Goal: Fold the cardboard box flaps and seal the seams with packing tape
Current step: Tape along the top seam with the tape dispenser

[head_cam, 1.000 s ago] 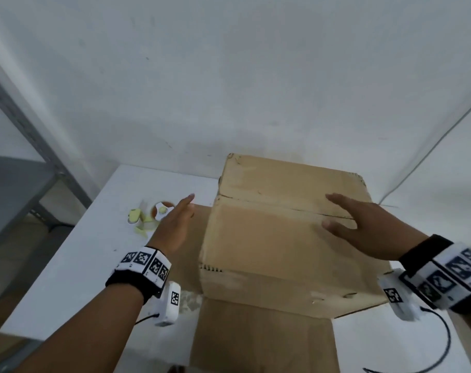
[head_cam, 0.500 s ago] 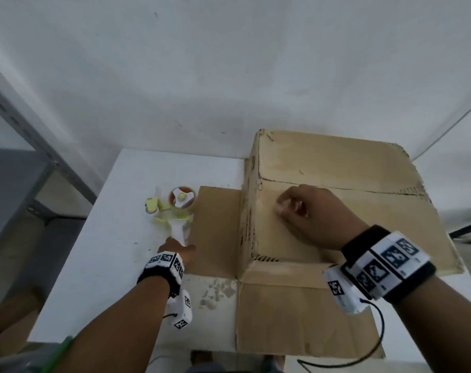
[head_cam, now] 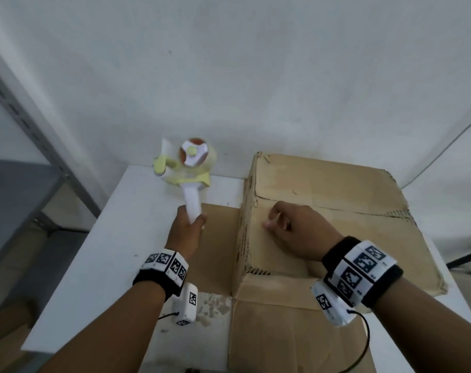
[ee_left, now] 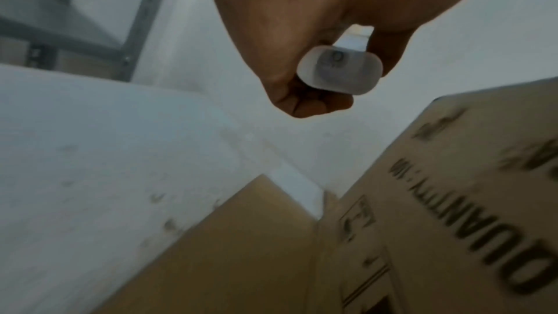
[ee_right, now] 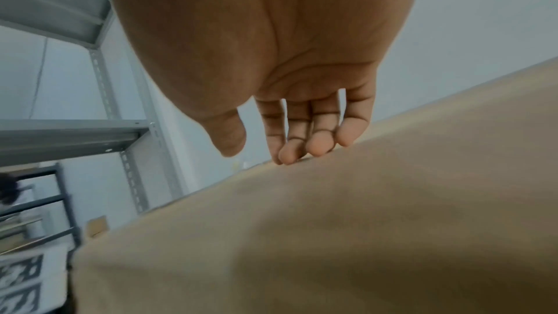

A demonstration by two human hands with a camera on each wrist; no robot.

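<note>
On the white table (head_cam: pixel 102 254) in the head view stands the box (head_cam: pixel 323 216), its top flaps folded flat with the seam running across the top. More flaps lie spread on the table at its left and near sides. The left hand (head_cam: pixel 187 230) grips the white handle of the tape gun (head_cam: pixel 187 168), lifted clear of the table left of the box. The right hand (head_cam: pixel 293 230) rests on the box top, fingers bent down onto the cardboard near the seam, holding nothing.

From the left wrist, the left hand (ee_left: pixel 305 39) is curled tight round the handle's butt end (ee_left: pixel 339 72); the box (ee_left: pixel 471 199) shows blurred print at lower right.

From the right wrist, the right hand (ee_right: pixel 271 56) hangs with fingers (ee_right: pixel 320 145) nearly straight, tips touching the box (ee_right: pixel 362 235). A grey shelf (ee_right: pixel 90 133) stands behind.
</note>
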